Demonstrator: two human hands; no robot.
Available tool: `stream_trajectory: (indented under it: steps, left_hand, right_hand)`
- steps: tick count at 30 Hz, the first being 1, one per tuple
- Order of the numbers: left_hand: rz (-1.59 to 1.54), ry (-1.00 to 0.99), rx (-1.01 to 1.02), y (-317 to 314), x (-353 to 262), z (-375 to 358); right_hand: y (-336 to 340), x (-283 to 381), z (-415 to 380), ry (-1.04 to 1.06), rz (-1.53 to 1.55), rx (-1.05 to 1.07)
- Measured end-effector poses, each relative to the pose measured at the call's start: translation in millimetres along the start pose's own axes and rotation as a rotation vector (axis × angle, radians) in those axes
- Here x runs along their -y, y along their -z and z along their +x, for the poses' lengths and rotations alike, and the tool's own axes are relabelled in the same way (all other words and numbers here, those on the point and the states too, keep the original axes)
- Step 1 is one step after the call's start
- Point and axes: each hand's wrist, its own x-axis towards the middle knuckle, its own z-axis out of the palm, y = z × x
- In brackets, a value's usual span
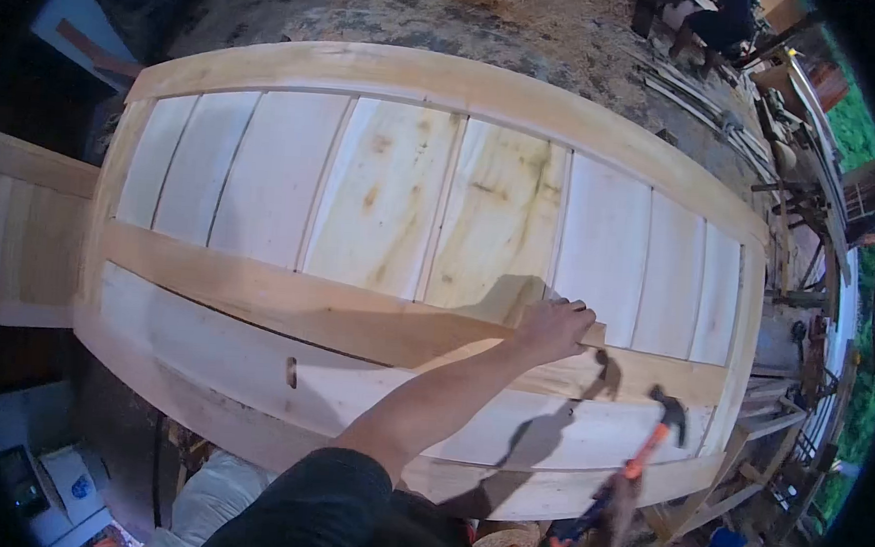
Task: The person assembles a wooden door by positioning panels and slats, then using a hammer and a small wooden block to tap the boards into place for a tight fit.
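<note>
— What are the hands doing?
— The left hand [553, 326], right of centre in the frame, has its fingers curled down onto the top edge of the middle rail [285, 304] of a pale wooden door [382, 200]. It presses there, closed over the edge, holding nothing loose.
— And the arm?
— Stretched out straight from the dark sleeve [324, 497] at the bottom centre, rising diagonally to the rail.
— The other one?
— The right hand [616, 500], at the lower right, is blurred, but it is wrapped around the orange handle of a hammer [648, 442]. The dark head sits above the door's lower right corner, clear of the wood, its shadow falling on the boards.
— Where does the door lie?
— Flat across the middle of the frame, vertical panels above the rail, with workshop clutter [802, 206] at the right edge.
</note>
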Motion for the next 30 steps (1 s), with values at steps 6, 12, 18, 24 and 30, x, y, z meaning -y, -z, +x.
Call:
stream_trajectory:
  steps: [6,12,18,24,30]
  left_hand:
    - [-0.006,-0.05,-0.049,-18.1,-3.6,9.8]
    - [0.05,-0.026,-0.05,-31.4,-13.8,22.4]
    - [0.009,-0.08,-0.142,-28.3,-2.8,14.9]
    - [0.049,-0.023,-0.054,-26.8,-1.4,17.9]
    - [0.068,-0.03,-0.05,-26.6,-1.0,17.7]
  right_hand:
    - [-23.0,69.2,72.4,0.036,0.285,-0.205]
    - [-91.1,55.9,69.2,-0.132,0.194,0.033]
    - [-55.1,72.3,99.3,-0.013,0.201,-0.116]
    - [-63.8,41.9,67.1,-0.113,-0.08,0.268]
    - [80.3,86.1,146.0,0.168,-0.053,-0.105]
